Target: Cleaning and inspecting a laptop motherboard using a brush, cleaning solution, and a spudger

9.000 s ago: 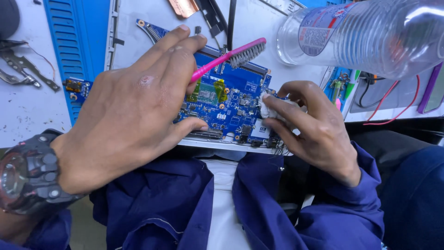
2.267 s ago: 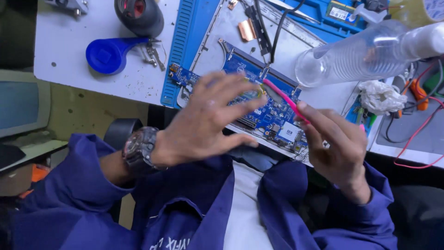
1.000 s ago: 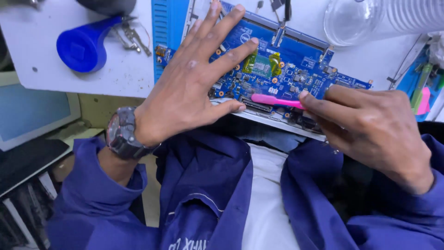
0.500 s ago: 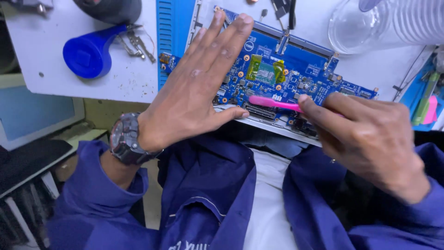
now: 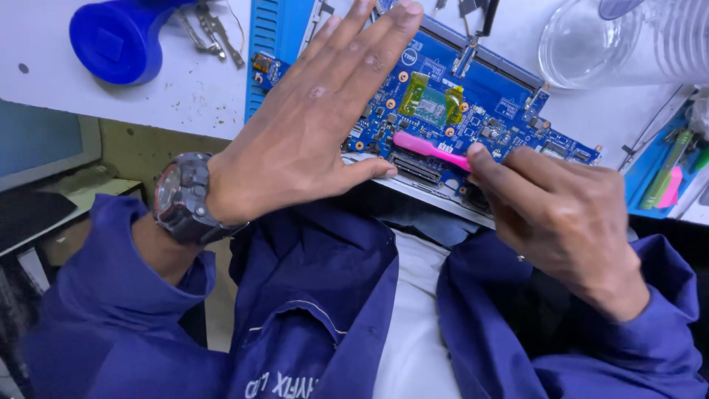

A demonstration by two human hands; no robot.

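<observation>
- Two hands over a blue circuit board [image 5: 473, 111] at the white bench [image 5: 111, 103] edge.
- Left hand [image 5: 310, 140] open, flat, fingers spread, pressing the board.
- Right hand [image 5: 561, 214] closed, gripping a pink brush [image 5: 428, 148]; its tip lies on the board.

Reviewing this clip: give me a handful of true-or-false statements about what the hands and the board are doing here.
1. The left hand lies flat, fingers spread, on the blue circuit board. True.
2. The right hand holds a metal screwdriver. False: it holds a pink brush, its pink end over the board.
3. A wristwatch sits on the left wrist. True.
4. The clear plastic bottle stands upright on the board. False: it lies on its side on the white table, beyond the board.
</observation>
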